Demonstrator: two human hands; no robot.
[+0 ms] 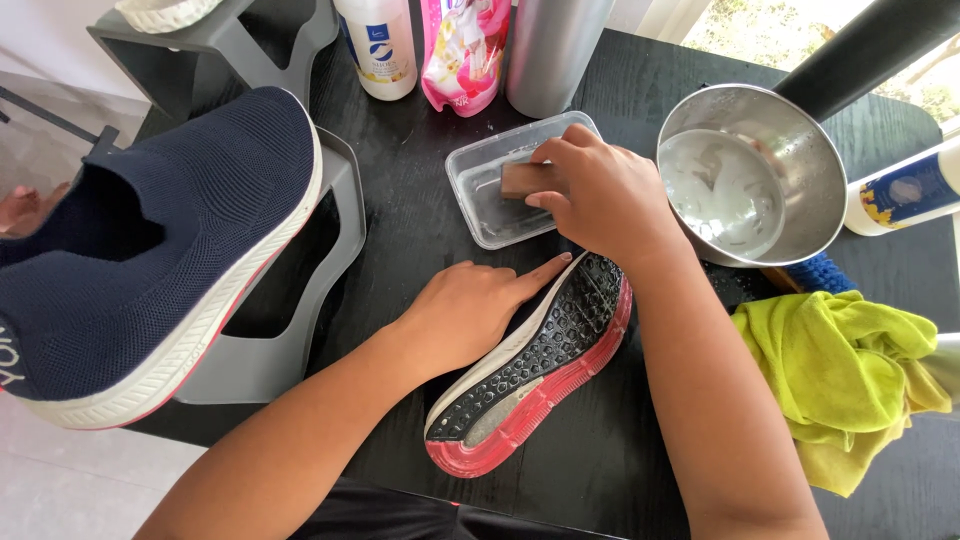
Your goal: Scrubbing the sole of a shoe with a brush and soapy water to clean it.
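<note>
a navy shoe [150, 250] sits on a grey stand [300, 330] at the left. the left hand [465, 315] lies flat and open along the side of a second shoe [535, 370] lying sole-up on the black table [600, 440]. the right hand [600, 195] grips a brown brush [520, 180] over a clear tub [490, 195]. right of it stand a steel pan [750, 175] and a yellow cloth [850, 380].

Brown brush [520, 180] in tray, shoe [535, 370] sole-up

Knit-cloth shoe [170, 230], shiny metal pot [750, 170]
</note>
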